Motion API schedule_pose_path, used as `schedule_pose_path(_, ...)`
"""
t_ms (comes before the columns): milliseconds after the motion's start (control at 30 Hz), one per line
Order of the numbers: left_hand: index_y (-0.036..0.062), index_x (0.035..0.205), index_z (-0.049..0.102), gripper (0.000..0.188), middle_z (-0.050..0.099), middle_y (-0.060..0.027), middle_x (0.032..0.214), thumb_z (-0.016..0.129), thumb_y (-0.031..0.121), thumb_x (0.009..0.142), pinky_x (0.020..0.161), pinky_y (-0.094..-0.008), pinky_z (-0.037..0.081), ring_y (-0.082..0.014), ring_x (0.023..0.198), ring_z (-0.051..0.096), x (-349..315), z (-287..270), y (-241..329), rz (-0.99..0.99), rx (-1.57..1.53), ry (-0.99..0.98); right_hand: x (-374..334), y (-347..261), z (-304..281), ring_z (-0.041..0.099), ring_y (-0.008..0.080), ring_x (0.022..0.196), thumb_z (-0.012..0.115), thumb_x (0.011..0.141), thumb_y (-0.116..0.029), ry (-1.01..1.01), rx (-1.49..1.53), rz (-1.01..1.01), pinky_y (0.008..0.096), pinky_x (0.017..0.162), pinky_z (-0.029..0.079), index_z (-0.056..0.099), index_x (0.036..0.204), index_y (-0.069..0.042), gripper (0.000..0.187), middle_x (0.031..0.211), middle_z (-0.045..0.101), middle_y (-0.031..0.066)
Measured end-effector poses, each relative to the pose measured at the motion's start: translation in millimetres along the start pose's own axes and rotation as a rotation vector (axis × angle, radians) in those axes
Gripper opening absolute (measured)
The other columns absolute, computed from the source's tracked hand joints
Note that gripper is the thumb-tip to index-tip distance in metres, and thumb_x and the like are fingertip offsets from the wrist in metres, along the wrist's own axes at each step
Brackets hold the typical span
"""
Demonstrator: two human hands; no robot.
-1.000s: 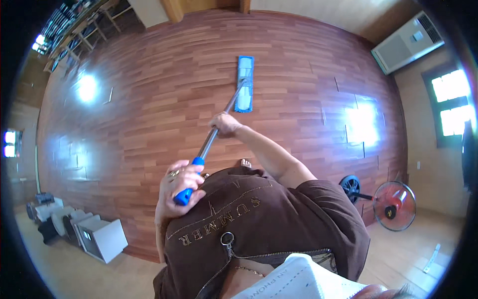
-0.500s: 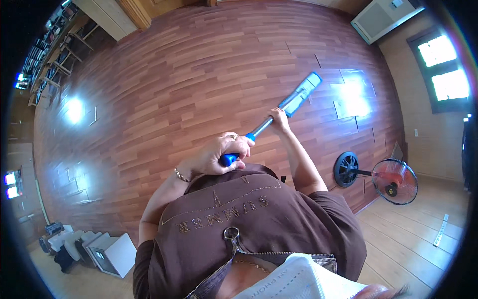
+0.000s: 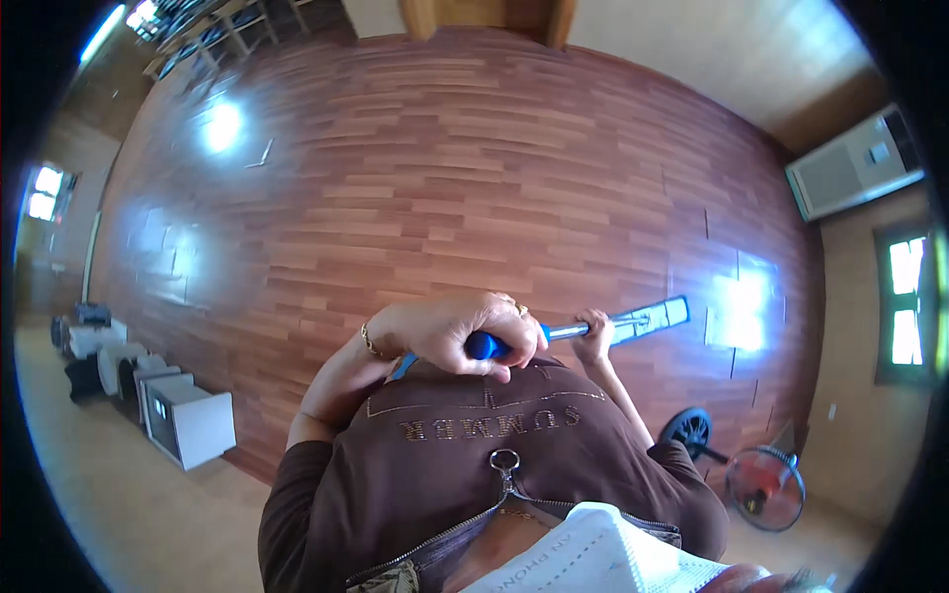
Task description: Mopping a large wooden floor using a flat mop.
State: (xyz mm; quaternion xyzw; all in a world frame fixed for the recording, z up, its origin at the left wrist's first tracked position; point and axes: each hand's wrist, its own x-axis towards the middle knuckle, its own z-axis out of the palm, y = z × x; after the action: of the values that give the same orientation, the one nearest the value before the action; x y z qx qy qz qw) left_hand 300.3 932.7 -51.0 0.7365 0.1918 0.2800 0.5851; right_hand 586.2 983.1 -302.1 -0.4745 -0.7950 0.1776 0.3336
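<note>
A flat mop with a metal pole (image 3: 566, 332) extends from in front of my chest toward the right. Its blue grip (image 3: 484, 345) is wrapped by the fingers of my left hand (image 3: 465, 331), which wears a ring and a bracelet. Farther along, my right hand (image 3: 592, 336) closes round the pole, close to the mop head. That long, pale mop head (image 3: 654, 318) has a blue edge and lies over the wooden floor. A small blue piece (image 3: 403, 366) shows under my left wrist; what it belongs to is hidden.
A standing fan (image 3: 766, 487) with a round black base is at the lower right. White cabinets and chairs (image 3: 193, 420) line the left side. An air conditioner (image 3: 855, 163) stands by the right wall near a window. Reddish wood planks (image 3: 465, 198) cover the floor, with tables (image 3: 222, 30) far left.
My view has turned rightward. The mop has swung from pointing up and right to nearly level, its head now lower and farther right. Both hands keep hold of it.
</note>
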Motion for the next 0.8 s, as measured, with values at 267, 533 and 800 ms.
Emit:
schedule_pose_path(267, 0.0054, 0.074, 0.058, 0.012, 0.061, -0.0046, 0.077, 0.070, 0.007, 0.076, 0.089, -0.0409, 0.043, -0.0261, 0.093, 0.064, -57.2, 15.1, 54.7, 0.111, 0.338, 0.162, 40.1, -61.8, 34.5, 0.055, 0.0343, 0.058, 0.075, 0.070, -0.016, -0.180, 0.198, -0.229, 0.0421, 0.056, 0.042, 0.052, 0.059, -0.009, 0.026, 0.059, 0.056, 0.0108)
schedule_pose_path(533, 0.0063, 0.067, 0.052, 0.021, 0.058, -0.0052, 0.073, 0.071, 0.008, 0.075, 0.083, -0.0411, 0.044, -0.0252, 0.081, 0.061, -150.5, 31.5, 75.0, 0.095, 0.473, 0.371, 85.2, -160.7, 122.4, 0.049, 0.0334, 0.050, 0.070, 0.076, -0.020, -0.432, 0.384, -0.421, 0.0416, 0.048, 0.036, 0.047, 0.057, -0.006, 0.033, 0.053, 0.048, 0.0137)
schedule_pose_path(800, 0.0075, 0.074, 0.056, 0.018, 0.059, -0.0094, 0.082, 0.072, 0.014, 0.075, 0.085, -0.0410, 0.044, -0.0292, 0.088, 0.060, -232.0, 67.9, 81.6, -0.097, 0.727, 0.782, 108.8, -261.6, 232.2, 0.056, 0.0351, 0.064, 0.071, 0.075, -0.031, -0.662, 0.439, -0.733, 0.0473, 0.059, 0.042, 0.054, 0.060, -0.005, 0.034, 0.063, 0.056, 0.0136)
